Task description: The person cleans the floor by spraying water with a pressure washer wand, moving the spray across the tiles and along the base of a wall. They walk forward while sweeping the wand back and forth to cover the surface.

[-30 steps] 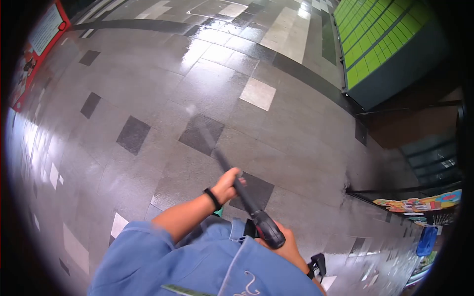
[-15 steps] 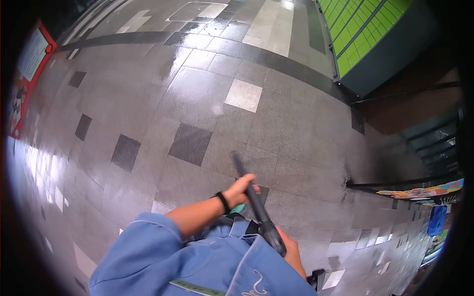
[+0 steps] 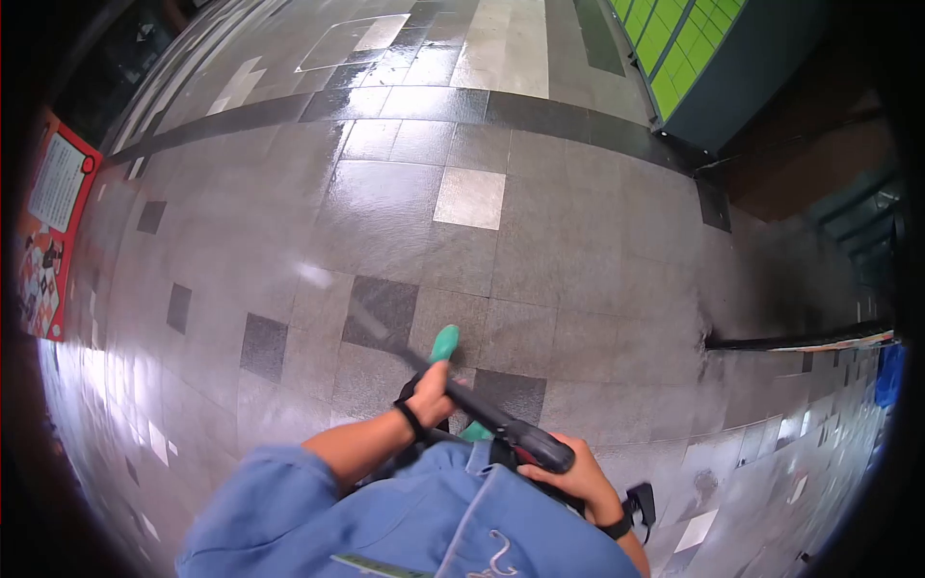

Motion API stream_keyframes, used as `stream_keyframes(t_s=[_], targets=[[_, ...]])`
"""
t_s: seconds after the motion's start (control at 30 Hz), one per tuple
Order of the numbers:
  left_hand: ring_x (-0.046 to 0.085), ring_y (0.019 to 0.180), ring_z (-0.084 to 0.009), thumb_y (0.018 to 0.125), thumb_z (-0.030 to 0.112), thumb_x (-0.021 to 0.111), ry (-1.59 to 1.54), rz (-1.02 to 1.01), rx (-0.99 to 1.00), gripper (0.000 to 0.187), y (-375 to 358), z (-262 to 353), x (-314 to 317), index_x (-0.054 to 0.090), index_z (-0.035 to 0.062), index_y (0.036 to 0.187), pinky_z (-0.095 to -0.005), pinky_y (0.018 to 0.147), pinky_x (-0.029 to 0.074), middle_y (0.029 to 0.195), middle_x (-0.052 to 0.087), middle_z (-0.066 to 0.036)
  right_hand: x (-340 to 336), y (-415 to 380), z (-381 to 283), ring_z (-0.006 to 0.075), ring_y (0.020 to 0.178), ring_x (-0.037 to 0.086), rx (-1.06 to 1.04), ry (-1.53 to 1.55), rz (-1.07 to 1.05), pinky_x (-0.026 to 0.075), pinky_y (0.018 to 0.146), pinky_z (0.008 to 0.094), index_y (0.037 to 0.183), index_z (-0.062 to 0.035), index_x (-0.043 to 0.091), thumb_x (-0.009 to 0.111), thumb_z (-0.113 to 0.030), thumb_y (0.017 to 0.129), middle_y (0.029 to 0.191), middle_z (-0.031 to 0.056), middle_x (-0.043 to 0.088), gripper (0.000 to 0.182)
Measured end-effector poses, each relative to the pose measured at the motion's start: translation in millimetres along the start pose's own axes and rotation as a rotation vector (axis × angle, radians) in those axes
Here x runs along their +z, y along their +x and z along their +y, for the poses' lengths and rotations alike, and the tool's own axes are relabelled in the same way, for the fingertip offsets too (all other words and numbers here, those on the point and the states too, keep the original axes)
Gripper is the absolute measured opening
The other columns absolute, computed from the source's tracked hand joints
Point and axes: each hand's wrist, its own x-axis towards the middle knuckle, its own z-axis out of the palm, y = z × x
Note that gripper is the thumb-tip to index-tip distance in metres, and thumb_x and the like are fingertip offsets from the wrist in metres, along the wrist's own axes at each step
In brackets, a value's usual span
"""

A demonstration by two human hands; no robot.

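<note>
A long black pressure-washer wand (image 3: pixel 491 414) crosses in front of my body, its front end pointing forward and left over the floor. My left hand (image 3: pixel 431 393) is closed around the shaft. At the rear, my right hand (image 3: pixel 575 474) grips the thick handle, partly hidden beneath it. The wand's tip is smeared by motion, and a whitish patch of spray (image 3: pixel 313 275) shows beyond it. Beneath the wand, a green boot (image 3: pixel 445 341) steps forward on the tiles; part of the other boot (image 3: pixel 475 431) shows behind.
Wet, shiny floor tiles (image 3: pixel 568 231) spread all around. A red-framed sign board (image 3: pixel 58 193) stands at the left. Green lockers (image 3: pixel 679 58) on a dark base stand at the upper right. Below them is a dark recess with a low edge (image 3: pixel 800 342). Mist hangs near it.
The wand has swung left, its tip now pointing further to the left. Both hands keep their hold. A green boot has come forward into view, and the view has shifted.
</note>
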Motion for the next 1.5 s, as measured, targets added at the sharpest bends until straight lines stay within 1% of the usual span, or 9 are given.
stream_keyframes(t_s=[0.2, 0.37, 0.53, 0.6, 0.67, 0.73, 0.93, 1.2, 1.5], targets=[[0.051, 0.051, -0.0184, 0.073, 0.021, 0.059, 0.472, -0.534, -0.124, 0.03, -2.9, -34.8, 191.3, 0.043, 0.001, 0.087, -0.0333, 0.045, 0.047, 0.064, 0.047, -0.009, 33.3, -2.5, 3.6, 0.0187, 0.064, 0.061, 0.015, -0.397, 0.784, 0.046, 0.057, 0.028, 0.109, -0.0049, 0.05, 0.07, -0.021, 0.063, 0.074, 0.0105, 0.061, 0.052], [0.052, 0.055, -0.0183, 0.074, 0.025, 0.06, 0.509, -0.533, -0.103, 0.034, -1.9, -18.9, 187.8, 0.042, 0.0028, 0.092, -0.0338, 0.047, 0.048, 0.07, 0.05, -0.009, 26.3, 4.0, -23.9, 0.0204, 0.072, 0.059, 0.11, -0.26, 0.698, 0.045, 0.064, 0.031, 0.119, -0.0064, 0.045, 0.058, -0.018, 0.073, 0.088, 0.0137, 0.06, 0.049], [0.049, 0.062, -0.0206, 0.077, 0.025, 0.055, 0.166, -0.225, -0.065, 0.037, 21.6, 37.0, 62.7, 0.034, 0.003, 0.098, -0.0358, 0.054, 0.047, 0.075, 0.044, -0.011, 7.9, 40.1, -25.4, 0.0247, 0.066, 0.06, 0.068, -0.069, 0.149, 0.046, 0.062, 0.0296, 0.109, -0.0023, 0.051, 0.07, -0.019, 0.06, 0.077, 0.0173, 0.059, 0.055], [0.047, 0.057, -0.0183, 0.076, 0.02, 0.052, 0.006, -0.117, -0.182, 0.023, 20.7, 49.7, 12.8, 0.038, 0.0058, 0.086, -0.0353, 0.056, 0.045, 0.067, 0.042, -0.008, -7.8, 62.1, -1.2, 0.0222, 0.062, 0.059, -0.083, -0.055, 0.069, 0.046, 0.061, 0.0289, 0.101, 0.0029, 0.054, 0.073, -0.02, 0.059, 0.074, 0.0146, 0.06, 0.052], [0.047, 0.052, -0.0196, 0.075, 0.017, 0.042, -0.018, 0.142, -0.176, 0.011, -17.3, 48.8, 5.8, 0.04, 0.0078, 0.082, -0.0364, 0.054, 0.046, 0.064, 0.044, -0.006, -22.7, 82.7, 11.2, 0.0098, 0.068, 0.055, 0.034, -0.062, -0.07, 0.044, 0.064, 0.0245, 0.091, -0.0004, 0.058, 0.076, -0.016, 0.058, 0.074, 0.0038, 0.061, 0.04], [0.048, 0.056, -0.0209, 0.075, 0.018, 0.044, -0.053, 0.116, -0.215, 0.014, -16.5, 47.2, -0.6, 0.04, 0.0072, 0.082, -0.0364, 0.054, 0.046, 0.067, 0.045, -0.007, -33.6, 98.9, 14.7, 0.0134, 0.062, 0.055, 0.199, 0.181, -0.254, 0.045, 0.06, 0.0262, 0.091, 0.0057, 0.055, 0.075, -0.022, 0.059, 0.067, 0.0053, 0.059, 0.047], [0.046, 0.05, -0.0195, 0.078, 0.022, 0.048, 0.277, -0.025, -0.018, 0.026, 37.9, 41.6, 85.7, 0.034, 0.0035, 0.089, -0.0318, 0.047, 0.046, 0.066, 0.044, -0.01, -14.6, 59.5, 2.6, 0.011, 0.066, 0.057, -0.007, 0.045, 0.229, 0.044, 0.063, 0.0244, 0.093, -0.0008, 0.059, 0.074, -0.02, 0.06, 0.076, 0.0087, 0.061, 0.042], [0.049, 0.048, -0.0159, 0.074, 0.02, 0.059, 0.629, -0.517, -0.06, 0.023, 21.1, 33.8, 258.5, 0.04, 0.0063, 0.073, -0.0325, 0.044, 0.046, 0.06, 0.047, -0.007, 14.9, 85.9, -23.2, 0.0339, 0.067, 0.059, 0.029, -0.232, 0.705, 0.047, 0.059, 0.036, 0.112, 0.0008, 0.045, 0.067, -0.014, 0.06, 0.075, 0.0185, 0.058, 0.058], [0.049, 0.063, -0.0212, 0.08, 0.028, 0.051, 0.141, 0.007, -0.083, 0.032, 44.7, 92.5, 50.8, 0.036, 0.0039, 0.095, -0.0362, 0.061, 0.047, 0.079, 0.046, -0.01, -17.2, 123.6, -12.9, 0.0257, 0.063, 0.06, -0.056, -0.133, 0.012, 0.047, 0.059, 0.0308, 0.094, 0.0023, 0.056, 0.073, -0.022, 0.056, 0.074, 0.0148, 0.06, 0.048]])
